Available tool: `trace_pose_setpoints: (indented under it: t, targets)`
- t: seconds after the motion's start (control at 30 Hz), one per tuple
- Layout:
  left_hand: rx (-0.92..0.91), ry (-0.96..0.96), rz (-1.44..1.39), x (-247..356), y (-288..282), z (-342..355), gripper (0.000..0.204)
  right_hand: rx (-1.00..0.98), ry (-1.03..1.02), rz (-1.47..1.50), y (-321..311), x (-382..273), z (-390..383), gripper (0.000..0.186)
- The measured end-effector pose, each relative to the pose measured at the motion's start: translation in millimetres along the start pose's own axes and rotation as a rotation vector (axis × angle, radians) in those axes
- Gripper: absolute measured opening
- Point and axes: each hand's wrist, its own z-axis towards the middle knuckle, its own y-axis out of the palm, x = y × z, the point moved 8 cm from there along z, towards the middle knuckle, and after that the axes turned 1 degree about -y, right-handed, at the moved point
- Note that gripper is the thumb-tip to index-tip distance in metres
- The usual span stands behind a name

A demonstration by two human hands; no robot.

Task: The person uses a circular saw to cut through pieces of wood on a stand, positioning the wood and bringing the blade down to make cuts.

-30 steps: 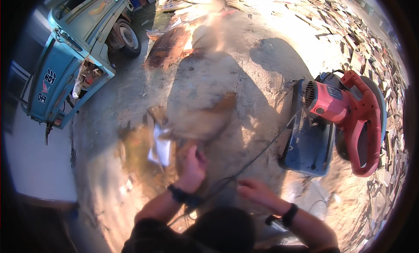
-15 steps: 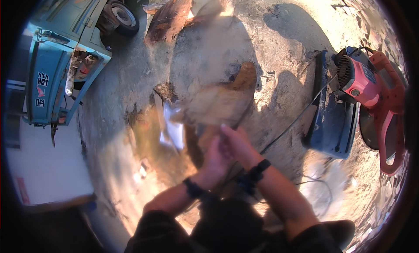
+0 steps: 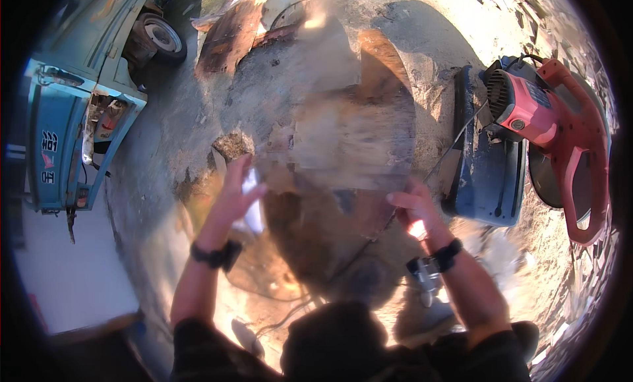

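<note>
In the head view, around the centre and reaching toward 1 o'clock: a broad, brown, wooden-looking board (image 3: 359,128) with a curved far-right edge, smeared by blur. At 9 o'clock, the bare left hand (image 3: 235,192), fingers spread and thumb apart, just beside a white, sheet-like scrap (image 3: 252,207), with a gap to the board. Between 3 and 4 o'clock, the bare right hand (image 3: 417,210), thumb pointing inward, other fingers partly bent, close to the board's near-right edge; cannot tell whether touching or pinching it. Probably stiff, fairly weighty for such breadth, not very fragile, more rough than slippery; best held from opposite sides, fingers under the rim and thumbs on top, minding possible splinters. For moving, tightest toward 3 o'clock: a red power saw (image 3: 541,121) with a loop handle and round blade, beside a blue rectangular metal base (image 3: 491,197), and a thin dark cable (image 3: 459,137) near the board's right side, likely easy to snag. Toward 11 o'clock, a reddish-brown flat panel (image 3: 231,36) on the pale, rough ground (image 3: 171,112). Most room toward 10 o'clock, as far as a blue truck-like vehicle (image 3: 59,125), well apart from the board.
</note>
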Motion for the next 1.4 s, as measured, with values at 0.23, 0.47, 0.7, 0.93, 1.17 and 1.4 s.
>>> trace_pose_setpoints:
  t: [0.23,0.47,0.7,0.93,1.17,1.4]
  targets:
    - [-0.187,0.193,0.310,78,52,89,0.080,-0.151,0.039,-0.083,-44,-30,-63,0.050]
    - [-0.811,-0.267,-0.213,104,178,56,0.036,-0.164,0.022,-0.172,-97,-49,-122,0.054]
    - [-0.555,-0.356,-0.318,110,230,30,0.025,0.104,-0.054,-0.339,-169,-77,-138,0.050]
    - [-0.423,-0.364,-0.217,139,257,22,0.034,0.240,0.110,-1.228,-211,-98,-204,0.057]
    - [-0.178,-0.199,-0.032,141,238,49,0.037,0.261,0.154,-0.971,-278,-66,-279,0.042]
    - [-0.050,0.033,0.067,184,223,57,0.037,0.196,0.183,-0.776,-261,2,-285,0.033]
